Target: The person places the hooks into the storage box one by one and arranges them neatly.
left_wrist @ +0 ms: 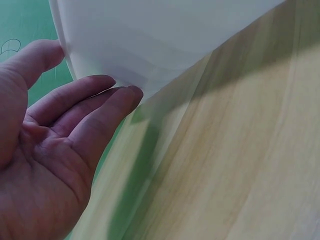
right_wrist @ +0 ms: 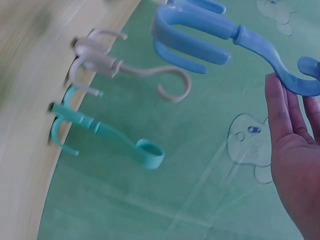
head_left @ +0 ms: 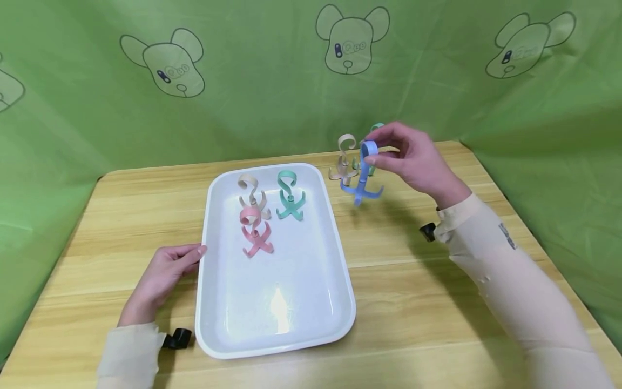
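A blue four-prong hanging hook [head_left: 361, 181] hangs from my right hand [head_left: 413, 159], which pinches its curled top between thumb and fingers. Its prongs point down, above the table in the head view. Close behind it, a beige hook [head_left: 344, 162] and a green hook [head_left: 373, 170] stand at the table's back edge; the blue hook and hand partly hide the green one. My left hand [head_left: 165, 273] holds the left rim of a white tray [head_left: 277, 348], thumb at the rim, fingers against the outer wall [left_wrist: 120, 60]. Inside stand a beige hook [head_left: 249, 183], a green hook [head_left: 290, 204] and a pink hook [head_left: 257, 237].
The tray stands on a wooden table [head_left: 403, 335]. A green curtain [head_left: 272, 108] with printed bear heads rises behind the table and at its sides. Small black devices [head_left: 427, 232] are worn at both wrists.
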`<state>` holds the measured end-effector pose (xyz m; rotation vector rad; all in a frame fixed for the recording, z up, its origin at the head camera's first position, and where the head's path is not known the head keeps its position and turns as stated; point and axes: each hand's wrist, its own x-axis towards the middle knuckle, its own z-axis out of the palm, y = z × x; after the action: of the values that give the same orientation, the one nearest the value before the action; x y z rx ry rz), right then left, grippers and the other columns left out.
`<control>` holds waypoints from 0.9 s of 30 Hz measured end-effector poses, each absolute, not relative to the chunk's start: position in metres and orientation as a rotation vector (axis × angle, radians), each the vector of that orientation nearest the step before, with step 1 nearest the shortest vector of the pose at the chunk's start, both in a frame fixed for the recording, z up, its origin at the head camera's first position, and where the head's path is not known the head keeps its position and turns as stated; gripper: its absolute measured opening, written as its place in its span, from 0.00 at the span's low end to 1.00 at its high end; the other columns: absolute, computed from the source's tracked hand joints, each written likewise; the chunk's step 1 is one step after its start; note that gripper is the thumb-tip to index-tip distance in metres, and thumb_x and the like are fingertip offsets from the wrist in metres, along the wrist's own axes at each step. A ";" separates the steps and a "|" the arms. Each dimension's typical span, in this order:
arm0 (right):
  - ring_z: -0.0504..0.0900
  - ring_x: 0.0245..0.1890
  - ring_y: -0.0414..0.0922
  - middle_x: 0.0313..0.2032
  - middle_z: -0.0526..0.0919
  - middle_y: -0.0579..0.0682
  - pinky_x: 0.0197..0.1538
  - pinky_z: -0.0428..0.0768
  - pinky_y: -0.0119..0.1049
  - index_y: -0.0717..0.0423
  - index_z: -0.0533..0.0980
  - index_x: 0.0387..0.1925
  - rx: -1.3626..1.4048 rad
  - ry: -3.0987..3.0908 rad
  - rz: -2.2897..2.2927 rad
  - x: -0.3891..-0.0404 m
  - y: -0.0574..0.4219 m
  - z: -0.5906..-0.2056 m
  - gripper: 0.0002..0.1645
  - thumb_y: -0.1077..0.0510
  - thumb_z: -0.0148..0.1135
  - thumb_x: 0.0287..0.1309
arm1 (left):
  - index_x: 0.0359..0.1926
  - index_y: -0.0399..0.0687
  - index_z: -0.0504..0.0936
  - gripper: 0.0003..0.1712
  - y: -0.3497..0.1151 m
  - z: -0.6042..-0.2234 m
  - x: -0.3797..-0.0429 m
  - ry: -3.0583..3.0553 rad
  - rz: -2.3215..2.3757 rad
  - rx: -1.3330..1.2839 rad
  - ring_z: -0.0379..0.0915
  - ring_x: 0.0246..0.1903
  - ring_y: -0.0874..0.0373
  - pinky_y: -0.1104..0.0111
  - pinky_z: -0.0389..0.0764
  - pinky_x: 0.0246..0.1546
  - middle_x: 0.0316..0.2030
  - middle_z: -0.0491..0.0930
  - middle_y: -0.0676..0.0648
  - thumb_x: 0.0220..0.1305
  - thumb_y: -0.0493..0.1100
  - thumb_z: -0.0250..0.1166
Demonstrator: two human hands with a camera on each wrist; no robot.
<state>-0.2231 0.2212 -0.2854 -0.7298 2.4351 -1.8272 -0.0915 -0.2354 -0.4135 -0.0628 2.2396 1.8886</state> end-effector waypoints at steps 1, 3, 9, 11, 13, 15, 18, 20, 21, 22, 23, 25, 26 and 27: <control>0.80 0.49 0.51 0.49 0.78 0.58 0.49 0.82 0.34 0.65 0.76 0.51 -0.732 2.427 -1.822 -0.221 0.220 -0.284 0.19 0.68 0.68 0.58 | 0.55 0.21 0.74 0.26 -0.235 -0.413 -0.092 2.236 1.891 -0.060 0.83 0.42 0.57 0.65 0.82 0.46 0.50 0.80 0.34 0.72 0.45 0.60; 0.80 0.49 0.51 0.49 0.78 0.58 0.48 0.82 0.34 0.66 0.75 0.51 -0.740 2.419 -1.813 -0.217 0.216 -0.282 0.19 0.69 0.68 0.58 | 0.55 0.21 0.74 0.26 -0.235 -0.413 -0.092 2.230 1.892 -0.058 0.83 0.42 0.56 0.65 0.82 0.46 0.50 0.81 0.34 0.72 0.45 0.60; 0.81 0.46 0.51 0.47 0.78 0.60 0.46 0.83 0.34 0.67 0.75 0.51 -0.812 2.381 -1.829 -0.208 0.207 -0.275 0.19 0.70 0.68 0.57 | 0.55 0.21 0.74 0.26 -0.235 -0.413 -0.092 2.228 1.889 -0.058 0.82 0.44 0.56 0.65 0.82 0.47 0.51 0.79 0.33 0.72 0.45 0.60; 0.81 0.45 0.52 0.47 0.78 0.61 0.46 0.83 0.34 0.68 0.75 0.51 -0.851 2.369 -1.844 -0.205 0.203 -0.274 0.19 0.72 0.67 0.57 | 0.56 0.22 0.74 0.27 -0.235 -0.413 -0.092 2.228 1.882 -0.064 0.82 0.44 0.56 0.65 0.81 0.47 0.52 0.79 0.32 0.72 0.46 0.60; 0.81 0.44 0.52 0.47 0.78 0.61 0.47 0.82 0.35 0.69 0.75 0.51 -0.886 2.369 -1.840 -0.201 0.200 -0.273 0.19 0.72 0.67 0.57 | 0.56 0.22 0.74 0.27 -0.235 -0.412 -0.092 2.225 1.879 -0.069 0.82 0.44 0.56 0.65 0.81 0.48 0.52 0.79 0.32 0.72 0.46 0.60; 0.81 0.44 0.51 0.47 0.77 0.61 0.49 0.82 0.35 0.70 0.75 0.51 -0.916 2.376 -1.821 -0.197 0.196 -0.273 0.20 0.72 0.67 0.57 | 0.56 0.22 0.74 0.28 -0.235 -0.412 -0.092 2.223 1.877 -0.069 0.82 0.44 0.55 0.65 0.81 0.48 0.52 0.79 0.32 0.72 0.47 0.60; 0.80 0.45 0.50 0.47 0.78 0.59 0.49 0.82 0.35 0.70 0.74 0.52 -0.932 2.402 -1.770 -0.192 0.190 -0.273 0.21 0.71 0.67 0.57 | 0.56 0.21 0.74 0.27 -0.234 -0.412 -0.092 2.221 1.884 -0.063 0.82 0.44 0.55 0.65 0.82 0.47 0.52 0.79 0.31 0.72 0.46 0.60; 0.81 0.45 0.50 0.47 0.78 0.58 0.50 0.81 0.36 0.69 0.74 0.52 -0.940 2.410 -1.740 -0.189 0.187 -0.272 0.21 0.71 0.68 0.57 | 0.56 0.21 0.74 0.27 -0.234 -0.413 -0.093 2.222 1.886 -0.063 0.82 0.43 0.55 0.65 0.82 0.47 0.51 0.79 0.31 0.73 0.46 0.60; 0.81 0.45 0.50 0.47 0.79 0.58 0.50 0.81 0.36 0.68 0.74 0.52 -0.942 2.412 -1.728 -0.188 0.185 -0.272 0.21 0.70 0.68 0.57 | 0.56 0.21 0.74 0.27 -0.234 -0.413 -0.093 2.225 1.886 -0.064 0.83 0.43 0.55 0.65 0.82 0.47 0.51 0.79 0.31 0.73 0.46 0.60; 0.81 0.44 0.50 0.47 0.79 0.58 0.50 0.81 0.36 0.68 0.74 0.52 -0.949 2.416 -1.715 -0.188 0.184 -0.271 0.21 0.70 0.68 0.57 | 0.56 0.21 0.74 0.27 -0.234 -0.413 -0.092 2.225 1.885 -0.067 0.83 0.43 0.55 0.65 0.82 0.47 0.51 0.79 0.31 0.73 0.46 0.60; 0.82 0.44 0.50 0.47 0.80 0.57 0.50 0.81 0.37 0.68 0.75 0.52 -0.955 2.417 -1.705 -0.187 0.182 -0.271 0.21 0.69 0.68 0.57 | 0.56 0.21 0.74 0.27 -0.234 -0.413 -0.092 2.226 1.884 -0.070 0.83 0.43 0.55 0.65 0.82 0.46 0.51 0.79 0.31 0.73 0.46 0.60; 0.82 0.44 0.50 0.47 0.80 0.57 0.49 0.81 0.37 0.67 0.75 0.52 -0.971 2.414 -1.693 -0.185 0.180 -0.271 0.21 0.69 0.69 0.57 | 0.56 0.22 0.74 0.28 -0.235 -0.412 -0.091 2.226 1.874 -0.080 0.83 0.43 0.54 0.65 0.82 0.47 0.52 0.79 0.31 0.72 0.47 0.60; 0.82 0.44 0.50 0.47 0.80 0.57 0.50 0.81 0.37 0.67 0.75 0.52 -0.980 2.408 -1.694 -0.185 0.178 -0.271 0.21 0.69 0.69 0.56 | 0.56 0.22 0.74 0.28 -0.235 -0.412 -0.091 2.227 1.869 -0.084 0.83 0.43 0.54 0.65 0.82 0.47 0.52 0.78 0.31 0.72 0.47 0.60; 0.81 0.45 0.50 0.47 0.80 0.57 0.50 0.81 0.38 0.67 0.75 0.51 -0.990 2.401 -1.696 -0.184 0.177 -0.271 0.21 0.69 0.69 0.56 | 0.57 0.23 0.74 0.28 -0.235 -0.412 -0.091 2.227 1.865 -0.086 0.82 0.44 0.54 0.65 0.82 0.47 0.52 0.78 0.32 0.72 0.48 0.60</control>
<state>-0.1840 0.1770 -0.2709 -0.9899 2.4007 -1.6956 -0.0907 -0.2348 -0.4116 -0.0860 2.2267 1.8650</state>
